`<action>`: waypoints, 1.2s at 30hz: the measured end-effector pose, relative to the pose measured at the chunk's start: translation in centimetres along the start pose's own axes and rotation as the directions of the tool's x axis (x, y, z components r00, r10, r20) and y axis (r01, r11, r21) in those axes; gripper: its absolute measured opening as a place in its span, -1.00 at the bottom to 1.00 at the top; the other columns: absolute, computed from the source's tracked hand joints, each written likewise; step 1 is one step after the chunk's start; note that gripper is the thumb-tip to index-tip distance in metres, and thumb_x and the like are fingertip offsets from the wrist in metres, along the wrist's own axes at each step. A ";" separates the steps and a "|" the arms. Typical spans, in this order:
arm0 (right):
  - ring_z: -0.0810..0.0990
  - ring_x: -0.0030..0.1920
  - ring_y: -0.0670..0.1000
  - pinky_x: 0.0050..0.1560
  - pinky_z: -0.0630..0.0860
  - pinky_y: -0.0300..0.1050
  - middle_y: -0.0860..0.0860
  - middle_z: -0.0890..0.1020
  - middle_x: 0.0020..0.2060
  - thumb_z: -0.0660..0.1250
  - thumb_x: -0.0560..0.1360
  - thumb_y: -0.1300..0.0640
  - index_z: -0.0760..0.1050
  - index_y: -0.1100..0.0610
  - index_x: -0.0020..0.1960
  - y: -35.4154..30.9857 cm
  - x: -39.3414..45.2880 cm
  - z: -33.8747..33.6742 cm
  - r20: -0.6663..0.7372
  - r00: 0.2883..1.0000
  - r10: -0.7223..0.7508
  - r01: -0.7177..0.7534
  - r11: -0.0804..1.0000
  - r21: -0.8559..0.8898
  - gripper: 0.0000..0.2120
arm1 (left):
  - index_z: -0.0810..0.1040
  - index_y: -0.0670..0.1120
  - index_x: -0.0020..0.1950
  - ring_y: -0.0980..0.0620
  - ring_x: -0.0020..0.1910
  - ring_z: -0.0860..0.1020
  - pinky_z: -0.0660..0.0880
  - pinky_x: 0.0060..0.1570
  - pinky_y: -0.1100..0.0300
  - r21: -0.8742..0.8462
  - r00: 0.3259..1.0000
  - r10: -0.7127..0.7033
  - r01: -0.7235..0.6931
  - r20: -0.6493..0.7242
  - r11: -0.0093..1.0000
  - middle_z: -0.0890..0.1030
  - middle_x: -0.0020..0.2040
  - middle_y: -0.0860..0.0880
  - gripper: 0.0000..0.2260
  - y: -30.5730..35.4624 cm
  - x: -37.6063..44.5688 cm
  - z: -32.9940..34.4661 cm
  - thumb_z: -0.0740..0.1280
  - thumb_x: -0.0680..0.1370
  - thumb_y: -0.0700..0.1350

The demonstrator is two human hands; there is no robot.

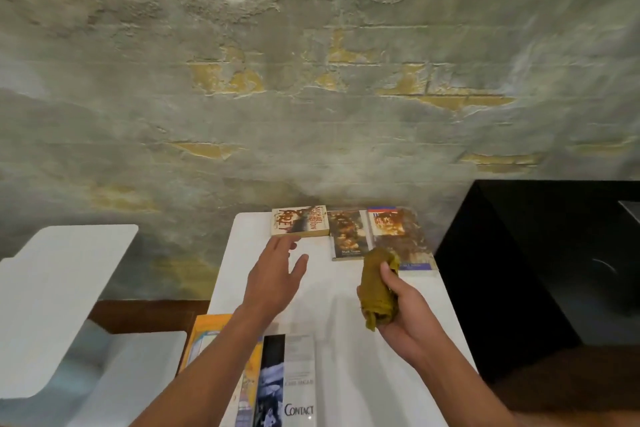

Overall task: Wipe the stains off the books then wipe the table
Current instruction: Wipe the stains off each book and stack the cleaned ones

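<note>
Head view, only one. White table runs away from the camera to a rough plastered wall.

Three books in a row along the table's far edge: "Prey" paperback on the left, a dark Mark Twain book in the middle, a brown-smeared book toward the far right corner. The last one's cover looks the dirtiest. Laid flat, covers up, probably so the cloth can reach them.

Left hand hovers over the table just short of the Prey paperback, fingers straight and spread, holding nothing, not touching the book. Likely reaching to steady or pull it.

Right hand has its fingers curled round a bunched olive-green cloth, thumb on top. The cloth's top end overlaps the near edge of the smeared book in the picture; contact cannot be told. Bunched up, so ready for rubbing.

At the near left edge lie a "Contact" book and a yellow-covered book, partly under the left forearm.

Black cabinet just right of the table; white chairs to the left.

Judgement: book wiping in hand, table wipe not yet begun.
</note>
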State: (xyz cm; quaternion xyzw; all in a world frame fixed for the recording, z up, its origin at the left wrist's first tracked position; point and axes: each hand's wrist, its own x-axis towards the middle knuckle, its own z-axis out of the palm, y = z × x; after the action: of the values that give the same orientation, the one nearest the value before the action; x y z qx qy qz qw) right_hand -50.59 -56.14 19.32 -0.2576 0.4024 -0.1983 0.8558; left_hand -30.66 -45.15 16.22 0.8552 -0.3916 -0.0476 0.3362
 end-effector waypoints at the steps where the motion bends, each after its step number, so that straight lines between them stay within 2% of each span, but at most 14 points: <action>1: 0.64 0.08 0.19 -0.10 0.60 0.00 0.19 0.67 0.08 0.36 0.56 0.02 0.54 0.14 0.25 -0.8 0.3 -0.6 0.005 1.000 -0.012 0.012 1.000 -0.011 -0.68 | 0.43 0.06 0.38 0.15 0.15 0.51 0.56 0.04 0.15 0.015 1.000 -0.005 0.005 0.000 1.000 0.50 0.27 0.13 -0.66 0.6 0.4 0.6 0.31 0.63 0.07; 4: 0.63 0.12 0.18 -0.04 0.59 0.03 0.16 0.66 0.11 0.33 0.58 0.00 0.51 0.10 0.26 -3.0 1.5 -2.8 0.005 1.000 -0.023 0.023 0.998 -0.052 -0.70 | 0.42 0.04 0.40 0.10 0.22 0.51 0.55 0.09 0.12 0.050 0.998 -0.058 0.057 0.017 0.997 0.47 0.33 0.10 -0.64 2.4 1.6 3.0 0.31 0.62 0.08; 9: 0.63 0.12 0.17 -0.06 0.58 0.02 0.15 0.66 0.12 0.30 0.60 0.00 0.48 0.11 0.30 -5.4 3.8 -6.6 -0.008 1.000 0.015 -0.016 0.991 -0.136 -0.68 | 0.38 0.00 0.46 -0.02 0.34 0.44 0.50 0.24 0.04 0.105 0.965 -0.234 0.222 0.120 0.969 0.40 0.41 -0.03 -0.55 3.3 1.3 6.8 0.32 0.61 0.10; 13: 0.64 0.08 0.13 -0.08 0.58 -0.01 0.13 0.67 0.11 0.30 0.60 0.02 0.49 0.10 0.30 -6.4 5.2 -8.0 -0.013 0.999 0.043 -0.045 0.979 -0.200 -0.69 | 0.34 -0.02 0.48 -0.08 0.36 0.42 0.49 0.27 -0.01 0.246 0.915 -0.351 0.300 0.199 0.922 0.36 0.42 -0.08 -0.50 2.5 0.7 8.4 0.32 0.60 0.13; 16: 0.64 0.09 0.12 -0.10 0.58 -0.03 0.11 0.67 0.11 0.33 0.58 0.00 0.49 0.11 0.31 -6.8 6.6 -8.5 -0.020 0.996 0.092 -0.094 0.963 -0.253 -0.66 | 0.32 -0.03 0.49 -0.09 0.36 0.42 0.48 0.27 -0.03 0.275 0.893 -0.401 0.340 0.206 0.899 0.36 0.41 -0.09 -0.48 1.7 1.1 8.6 0.33 0.60 0.12; 20: 0.62 0.15 0.14 -0.01 0.59 0.00 0.10 0.64 0.16 0.36 0.56 0.00 0.45 0.07 0.34 -6.7 8.6 -8.3 -0.048 0.991 0.123 -0.131 0.960 -0.248 -0.62 | 0.30 -0.06 0.51 -0.12 0.38 0.39 0.45 0.28 -0.06 0.346 0.886 -0.423 0.343 0.188 0.873 0.36 0.43 -0.10 -0.43 0.3 3.4 7.5 0.35 0.58 0.14; 26: 0.64 0.14 0.13 -0.08 0.59 -0.03 0.10 0.67 0.14 0.35 0.56 0.02 0.49 0.11 0.33 -6.5 12.0 -6.2 -0.039 0.985 0.170 -0.174 0.960 -0.218 -0.63 | 0.22 -0.07 0.55 -0.12 0.44 0.33 0.41 0.33 -0.10 0.427 0.859 -0.430 0.291 0.276 0.856 0.32 0.48 -0.09 -0.33 -2.3 8.7 6.0 0.40 0.55 0.14; 30: 0.65 0.07 0.12 -0.08 0.59 -0.02 0.11 0.70 0.04 0.34 0.57 0.06 0.56 0.13 0.24 -6.3 14.0 -4.7 -0.055 0.988 0.142 -0.151 0.966 -0.212 -0.72 | 0.29 -0.08 0.50 -0.10 0.38 0.39 0.47 0.25 -0.05 0.478 0.882 -0.411 0.264 0.232 0.837 0.39 0.42 -0.10 -0.40 -3.3 11.8 6.4 0.37 0.56 0.16; 33: 0.65 0.00 0.09 -0.23 0.57 -0.09 0.07 0.71 0.02 0.36 0.56 0.01 0.55 0.07 0.22 -5.6 15.5 -3.9 -0.136 0.983 0.121 -0.153 0.954 -0.258 -0.73 | 0.37 -0.06 0.45 -0.07 0.36 0.42 0.47 0.23 -0.02 0.416 0.875 -0.428 0.310 0.225 0.855 0.44 0.39 -0.07 -0.50 -2.8 12.3 8.9 0.27 0.61 0.19; 36: 0.63 -0.17 0.02 -0.38 0.48 -0.17 0.06 0.71 -0.07 0.34 0.56 -0.04 0.57 0.08 0.20 -4.6 16.9 -3.8 -0.191 0.973 0.133 -0.188 0.930 -0.315 -0.71 | 0.40 -0.03 0.43 -0.03 0.35 0.41 0.46 0.24 0.00 0.322 0.855 -0.443 0.354 0.270 0.878 0.45 0.35 -0.04 -0.53 -2.4 11.3 13.1 0.19 0.63 0.22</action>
State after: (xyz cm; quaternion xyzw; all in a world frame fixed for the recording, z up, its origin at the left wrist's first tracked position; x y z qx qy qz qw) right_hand -44.11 -70.05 10.09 -0.3462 0.5196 -0.0779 0.7773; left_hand -25.86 -59.01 6.75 0.9337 -0.2584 -0.2096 0.1320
